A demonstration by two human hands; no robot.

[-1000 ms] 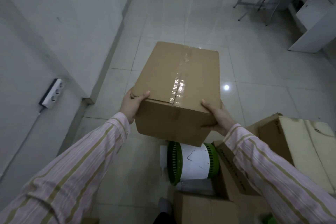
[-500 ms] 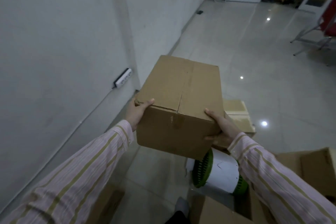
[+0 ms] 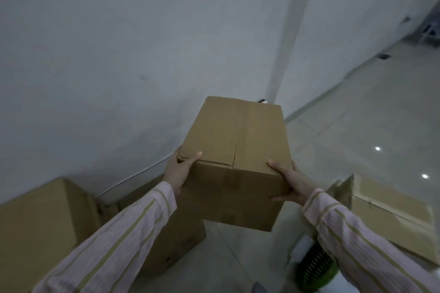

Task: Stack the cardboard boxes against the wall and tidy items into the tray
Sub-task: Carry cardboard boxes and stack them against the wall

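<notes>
I carry a closed brown cardboard box (image 3: 238,150) in the air at chest height, its long side pointing toward the white wall (image 3: 119,54). My left hand (image 3: 178,170) grips its near left corner, thumb on top. My right hand (image 3: 289,179) grips the near right corner, thumb on top and fingers underneath. Below the carried box, two other cardboard boxes stand on the floor against the wall: a large one (image 3: 40,221) at the far left and a lower one (image 3: 176,242) partly hidden by my left sleeve.
A flattened cardboard box (image 3: 390,216) lies on the tiled floor at right. A green-and-white fan-like object (image 3: 314,269) lies at bottom right. A cable (image 3: 133,176) runs along the wall base. Glossy floor stretches away to the right.
My view has swung left toward the wall, with the box carried along. The boxes against the wall have come into sight; the grip of both hands is the same.
</notes>
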